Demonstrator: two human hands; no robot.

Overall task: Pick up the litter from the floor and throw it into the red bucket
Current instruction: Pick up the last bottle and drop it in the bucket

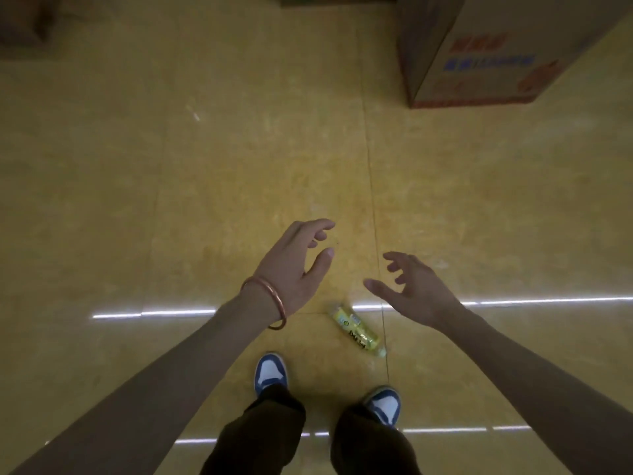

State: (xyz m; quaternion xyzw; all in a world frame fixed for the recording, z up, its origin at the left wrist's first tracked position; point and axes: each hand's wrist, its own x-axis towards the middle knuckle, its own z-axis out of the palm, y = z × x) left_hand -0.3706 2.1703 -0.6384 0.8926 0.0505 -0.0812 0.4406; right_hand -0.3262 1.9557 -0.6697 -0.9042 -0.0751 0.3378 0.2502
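A plastic bottle with a yellow label [357, 330] lies on its side on the glossy yellow tiled floor, just ahead of my two blue-and-white shoes. My left hand [296, 265], with a copper bangle on the wrist, hovers above and to the left of the bottle with loosely spread fingers and holds nothing. My right hand [409, 286] hovers above and to the right of it, fingers also relaxed and spread, holding nothing. The red bucket is not in view.
A large cardboard box [486, 49] with red and blue print stands at the far right. Another box edge [308, 0] shows at the top middle, and a dark object [24, 22] sits in the far left corner. A small pale scrap [196, 115] lies on the floor.
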